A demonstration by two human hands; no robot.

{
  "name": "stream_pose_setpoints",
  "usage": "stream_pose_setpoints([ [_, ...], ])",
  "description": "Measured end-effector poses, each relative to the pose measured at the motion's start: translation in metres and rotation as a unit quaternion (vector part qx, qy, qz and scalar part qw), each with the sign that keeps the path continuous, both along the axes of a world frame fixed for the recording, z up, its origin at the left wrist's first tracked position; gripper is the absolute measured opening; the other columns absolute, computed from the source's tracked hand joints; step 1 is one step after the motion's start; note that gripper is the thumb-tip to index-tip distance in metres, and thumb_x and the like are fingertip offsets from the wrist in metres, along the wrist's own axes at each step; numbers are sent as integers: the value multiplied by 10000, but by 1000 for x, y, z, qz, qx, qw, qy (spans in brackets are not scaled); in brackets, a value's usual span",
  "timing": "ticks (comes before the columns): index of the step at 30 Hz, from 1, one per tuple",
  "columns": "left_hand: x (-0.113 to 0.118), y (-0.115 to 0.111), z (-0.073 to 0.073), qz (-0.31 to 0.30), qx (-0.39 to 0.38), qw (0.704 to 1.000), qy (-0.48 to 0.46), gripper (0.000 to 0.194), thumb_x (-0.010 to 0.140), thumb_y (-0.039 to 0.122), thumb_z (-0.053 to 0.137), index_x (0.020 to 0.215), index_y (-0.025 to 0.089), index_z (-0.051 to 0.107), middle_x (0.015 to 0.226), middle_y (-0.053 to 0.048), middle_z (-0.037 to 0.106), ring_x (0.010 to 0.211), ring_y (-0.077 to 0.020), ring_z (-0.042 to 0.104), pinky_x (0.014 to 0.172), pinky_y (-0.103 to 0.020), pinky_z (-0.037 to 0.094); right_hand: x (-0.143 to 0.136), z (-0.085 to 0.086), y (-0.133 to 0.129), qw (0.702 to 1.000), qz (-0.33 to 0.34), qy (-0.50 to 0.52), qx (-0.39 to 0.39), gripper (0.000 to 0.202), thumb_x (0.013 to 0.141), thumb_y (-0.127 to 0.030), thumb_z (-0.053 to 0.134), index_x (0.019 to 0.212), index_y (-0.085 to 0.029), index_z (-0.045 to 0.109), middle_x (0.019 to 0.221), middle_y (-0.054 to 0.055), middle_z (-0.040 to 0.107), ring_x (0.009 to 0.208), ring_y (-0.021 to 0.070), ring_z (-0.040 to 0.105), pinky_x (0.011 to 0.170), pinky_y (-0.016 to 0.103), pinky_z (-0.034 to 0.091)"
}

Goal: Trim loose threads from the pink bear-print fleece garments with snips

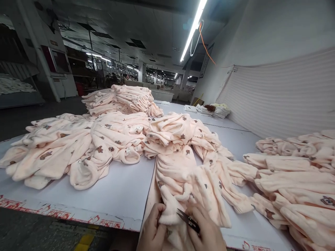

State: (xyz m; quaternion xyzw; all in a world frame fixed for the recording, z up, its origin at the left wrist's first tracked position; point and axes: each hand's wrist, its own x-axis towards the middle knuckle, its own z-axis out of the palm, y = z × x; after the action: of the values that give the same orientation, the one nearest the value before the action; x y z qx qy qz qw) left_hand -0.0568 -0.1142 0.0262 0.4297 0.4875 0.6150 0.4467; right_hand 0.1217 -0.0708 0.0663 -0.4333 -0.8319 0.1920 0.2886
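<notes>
A pale pink plush garment [180, 174] with small brown printed figures lies over the table's front edge. My left hand [154, 226] is closed on the garment's edge, thumb and fingers pinching the fabric. In my right hand [205, 230] is a pair of dark thread snips [190, 221], their pointed blades directed left toward the pinched edge. The blade tips are slightly apart and lie close over the fabric. Part of the snips is hidden behind my right fingers.
More pink garments [110, 139] are heaped at the left, with a stacked pile [125, 99] behind. Another heap [300, 181] covers the right side. White folded cloths [221, 110] sit at the table's far end beside a striped hanging sheet [282, 94]. The white table [125, 195] has a red-printed front edge.
</notes>
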Motion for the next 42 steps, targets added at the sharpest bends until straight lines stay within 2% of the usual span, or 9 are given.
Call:
stream_pose_setpoints([
  [5,2,-2,-3,-11,-19,1000,-18,185,823,387,529,870,211,555,712,9,534,611,-141,466,580,-228,399,-9,-3,-9,998,-36,12,52,361,744,-288,573,1101,-299,617,1090,63,646,934,233,672,700,259,558],
  [9,5,-1,-1,0,-4,998,-63,322,773,409,628,1031,224,577,829,-26,614,729,-177,532,684,-252,419,-12,-7,-6,991,-60,23,113,329,790,-226,462,1060,-305,633,1114,45,665,962,232,672,673,252,553],
  [12,2,3,5,-80,-42,986,-142,345,730,442,692,963,194,636,718,-4,599,647,-144,514,630,-234,395,-14,-3,6,986,-108,56,117,201,827,-224,437,944,-246,599,884,46,690,778,191,681,614,223,523],
  [15,-4,11,16,-188,-113,932,-288,322,742,477,678,764,156,666,606,-9,587,593,-144,537,586,-241,399,-16,-1,18,982,-158,17,104,91,847,-299,499,783,-236,509,632,-17,597,551,156,595,521,216,470],
  [19,-9,20,32,-238,-101,889,-378,313,784,414,641,868,122,719,796,-115,715,794,-261,654,781,-363,468,-14,-7,19,993,-107,-11,58,178,856,-364,504,730,-240,523,666,-7,606,578,156,598,524,214,479],
  [26,-7,22,36,-252,-117,887,-369,408,749,456,639,1030,168,704,955,-129,735,982,-337,646,909,-447,454,-6,-2,8,996,-31,56,59,246,864,-441,538,991,-286,680,1043,56,705,1037,226,651,820,244,542],
  [33,-8,21,38,-256,-117,887,-366,402,756,445,643,990,124,706,956,-149,729,977,-351,641,900,-461,454,-1,9,15,1000,2,5,29,215,851,-369,589,1008,-270,698,1058,61,715,1066,231,643,848,254,542],
  [38,-3,19,54,-239,-119,885,-381,355,751,419,653,931,121,719,896,-139,739,968,-339,645,897,-438,455,-3,8,13,999,-11,38,22,206,880,-373,539,947,-262,698,911,49,719,907,198,688,766,228,555],
  [42,-1,16,66,-267,-112,872,-395,310,778,390,608,905,135,730,868,-119,743,971,-316,642,899,-407,453,1,19,13,998,-5,4,55,191,878,-334,548,981,-265,694,983,51,723,1022,208,661,815,228,543],
])
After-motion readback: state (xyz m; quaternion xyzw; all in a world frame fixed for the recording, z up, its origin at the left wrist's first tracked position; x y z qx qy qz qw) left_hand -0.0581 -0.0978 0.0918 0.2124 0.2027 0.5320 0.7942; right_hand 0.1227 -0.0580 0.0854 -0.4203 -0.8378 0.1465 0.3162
